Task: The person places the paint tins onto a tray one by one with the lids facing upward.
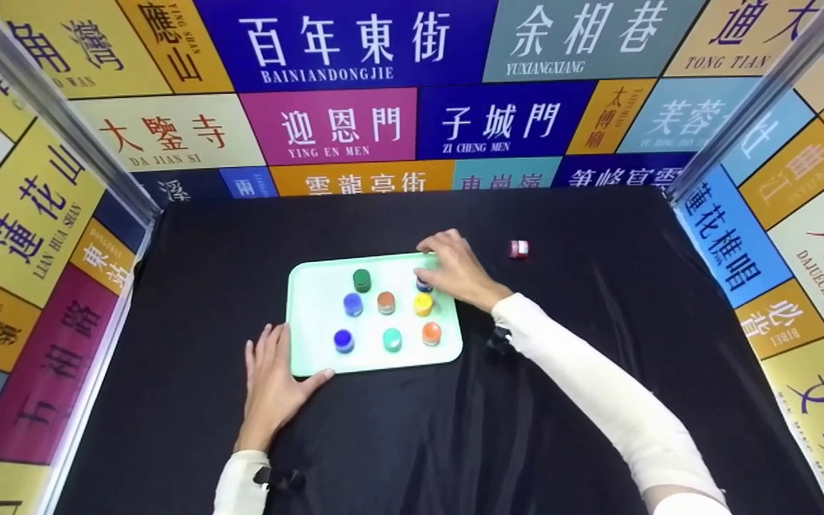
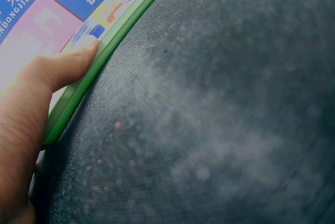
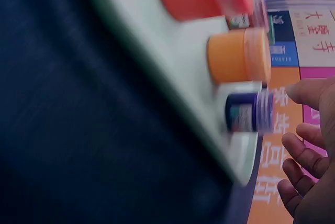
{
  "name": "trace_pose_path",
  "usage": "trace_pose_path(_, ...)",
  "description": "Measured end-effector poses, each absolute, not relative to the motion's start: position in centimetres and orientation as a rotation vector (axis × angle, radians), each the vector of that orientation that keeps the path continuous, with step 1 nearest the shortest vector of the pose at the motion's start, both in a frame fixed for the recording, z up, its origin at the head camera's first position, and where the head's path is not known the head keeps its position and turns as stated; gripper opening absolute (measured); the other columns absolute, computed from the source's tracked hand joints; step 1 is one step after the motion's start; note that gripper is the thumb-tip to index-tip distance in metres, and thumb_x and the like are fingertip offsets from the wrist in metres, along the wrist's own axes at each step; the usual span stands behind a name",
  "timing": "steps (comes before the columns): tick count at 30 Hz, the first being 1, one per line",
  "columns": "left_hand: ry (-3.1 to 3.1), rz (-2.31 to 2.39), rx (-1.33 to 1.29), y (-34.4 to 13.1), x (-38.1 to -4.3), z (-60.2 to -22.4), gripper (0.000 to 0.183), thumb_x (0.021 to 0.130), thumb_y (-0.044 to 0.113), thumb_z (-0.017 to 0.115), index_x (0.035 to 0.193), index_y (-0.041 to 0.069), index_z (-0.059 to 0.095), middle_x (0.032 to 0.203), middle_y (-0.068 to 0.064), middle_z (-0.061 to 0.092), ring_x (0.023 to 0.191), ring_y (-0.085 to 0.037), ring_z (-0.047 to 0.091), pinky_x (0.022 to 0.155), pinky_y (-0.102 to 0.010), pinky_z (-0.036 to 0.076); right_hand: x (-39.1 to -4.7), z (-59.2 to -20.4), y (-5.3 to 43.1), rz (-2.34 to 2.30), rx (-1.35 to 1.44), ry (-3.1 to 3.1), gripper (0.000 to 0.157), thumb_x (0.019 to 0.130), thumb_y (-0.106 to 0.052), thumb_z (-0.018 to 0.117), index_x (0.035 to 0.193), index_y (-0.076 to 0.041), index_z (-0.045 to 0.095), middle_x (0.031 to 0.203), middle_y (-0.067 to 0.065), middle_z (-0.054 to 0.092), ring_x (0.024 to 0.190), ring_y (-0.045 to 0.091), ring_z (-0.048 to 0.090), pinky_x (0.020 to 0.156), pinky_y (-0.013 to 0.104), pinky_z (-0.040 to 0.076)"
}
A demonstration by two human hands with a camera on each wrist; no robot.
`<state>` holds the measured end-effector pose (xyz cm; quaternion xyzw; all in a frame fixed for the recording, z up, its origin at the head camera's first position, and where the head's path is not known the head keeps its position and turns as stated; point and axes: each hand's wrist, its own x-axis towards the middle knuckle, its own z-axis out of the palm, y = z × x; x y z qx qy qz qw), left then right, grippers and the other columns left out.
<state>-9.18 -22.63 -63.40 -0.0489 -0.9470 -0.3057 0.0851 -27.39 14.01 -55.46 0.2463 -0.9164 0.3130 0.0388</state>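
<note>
A light green tray (image 1: 317, 290) holds several small paint jars with coloured lids. My left hand (image 1: 272, 379) rests at its front left corner, fingers straight along the side, thumb on the green rim (image 2: 78, 90). My right hand (image 1: 455, 268) reaches over the back right corner, beside a dark blue jar (image 3: 243, 112). In the right wrist view, the thumb and loosely bent fingers stand apart from that jar's lid. Nearest to it are a yellow jar (image 1: 423, 305) and an orange jar (image 1: 431, 333).
Also on the tray are a green jar (image 1: 361, 280), a brown jar (image 1: 385, 303), a teal jar (image 1: 392, 340), a violet jar (image 1: 352, 305) and a blue jar (image 1: 343, 341). A red jar (image 1: 518, 249) lies on the black cloth (image 1: 584, 286), right of the tray. Printed panels surround the table.
</note>
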Motion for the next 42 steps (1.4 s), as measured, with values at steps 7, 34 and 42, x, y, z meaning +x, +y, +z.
trace_pose_path(7, -2.849, -0.9, -0.128, -22.9, -8.9, -63.4, 0.121, 0.085, 0.067, 0.086, 0.17, -0.002, 0.034, 0.171, -0.026, 0.037, 0.167, -0.042, 0.018, 0.135, -0.063, -0.003, -27.3, -56.2, 17.8, 0.901, 0.721, -2.785, 0.042, 0.095, -0.023, 0.088, 0.126, 0.001, 0.076, 0.12, 0.015, 0.073, 0.117, 0.035, 0.057, 0.11, 0.053, 0.044)
trace_pose_path(34, -2.837, -0.887, -0.142, -23.0, -9.1, -63.3, 0.121, 0.084, 0.066, 0.087, 0.168, -0.005, 0.036, 0.17, -0.029, 0.039, 0.166, -0.045, 0.02, 0.135, -0.064, 0.0, -27.8, -57.4, 28.4, 0.832, 0.436, -2.751, 0.053, 0.089, -0.014, 0.089, 0.134, 0.006, 0.069, 0.133, 0.025, 0.066, 0.132, 0.047, 0.05, 0.115, 0.06, 0.038)
trace_pose_path(42, -2.823, -0.892, -0.159, -22.7, -9.2, -63.3, 0.121, 0.084, 0.064, 0.088, 0.168, -0.006, 0.035, 0.17, -0.03, 0.039, 0.166, -0.045, 0.02, 0.134, -0.065, 0.0, -27.8, -58.0, 29.8, 0.831, 0.381, -2.8, 0.054, 0.09, -0.016, 0.088, 0.135, 0.006, 0.068, 0.132, 0.027, 0.066, 0.13, 0.048, 0.051, 0.112, 0.06, 0.039)
